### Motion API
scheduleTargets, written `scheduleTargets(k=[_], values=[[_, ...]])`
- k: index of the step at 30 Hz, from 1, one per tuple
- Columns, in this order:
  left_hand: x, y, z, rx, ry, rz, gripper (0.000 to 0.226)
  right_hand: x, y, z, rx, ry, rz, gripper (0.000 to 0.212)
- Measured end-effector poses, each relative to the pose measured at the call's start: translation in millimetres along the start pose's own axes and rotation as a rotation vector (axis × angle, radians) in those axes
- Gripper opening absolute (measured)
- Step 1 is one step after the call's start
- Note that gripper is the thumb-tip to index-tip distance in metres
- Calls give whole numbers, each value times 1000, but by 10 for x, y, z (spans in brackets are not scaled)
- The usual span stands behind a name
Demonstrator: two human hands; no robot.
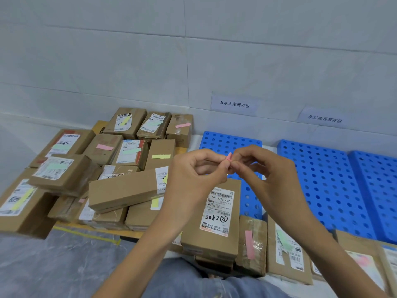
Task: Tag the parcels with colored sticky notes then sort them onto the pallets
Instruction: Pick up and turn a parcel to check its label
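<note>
Fingers (pixel 217 157) of the left hand (pixel 193 171) and right hand (pixel 260 166) pinch a small pink sticky note (pixel 229 157) above a brown cardboard parcel (pixel 214 216) on the lap, which shows no tag. Most boxes in the left cardboard pile (pixel 120 168) carry notes, but the perforated blue plastic pallets (pixel 318 183), far right, hold none in view, so sorting seems unstarted.

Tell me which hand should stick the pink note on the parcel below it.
Probably the right hand: both pinch the pink note, but the left hand has its forearm across the parcel, placed to steady it.
</note>
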State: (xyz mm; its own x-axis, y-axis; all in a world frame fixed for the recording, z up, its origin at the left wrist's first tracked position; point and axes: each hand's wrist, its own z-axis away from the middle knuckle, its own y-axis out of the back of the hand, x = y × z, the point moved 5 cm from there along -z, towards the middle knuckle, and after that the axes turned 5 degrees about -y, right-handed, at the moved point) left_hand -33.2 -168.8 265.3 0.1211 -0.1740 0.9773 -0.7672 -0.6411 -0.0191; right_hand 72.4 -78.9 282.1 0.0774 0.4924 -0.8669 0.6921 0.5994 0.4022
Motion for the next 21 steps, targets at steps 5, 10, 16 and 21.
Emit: scheduleTargets(k=[5, 10, 16, 21], values=[[-8, 50, 0, 25, 6, 15, 4, -3, -20, -21, 0, 60, 93, 8], [-32, 68, -20, 83, 10, 34, 7, 11, 2, -89, 111, 59, 166, 16], [-63, 57, -34, 110, 19, 47, 6, -8, -107, -48, 15, -20, -31, 15], [-95, 35, -40, 110, 48, 29, 3, 22, -104, -13, 63, -10, 3, 12]])
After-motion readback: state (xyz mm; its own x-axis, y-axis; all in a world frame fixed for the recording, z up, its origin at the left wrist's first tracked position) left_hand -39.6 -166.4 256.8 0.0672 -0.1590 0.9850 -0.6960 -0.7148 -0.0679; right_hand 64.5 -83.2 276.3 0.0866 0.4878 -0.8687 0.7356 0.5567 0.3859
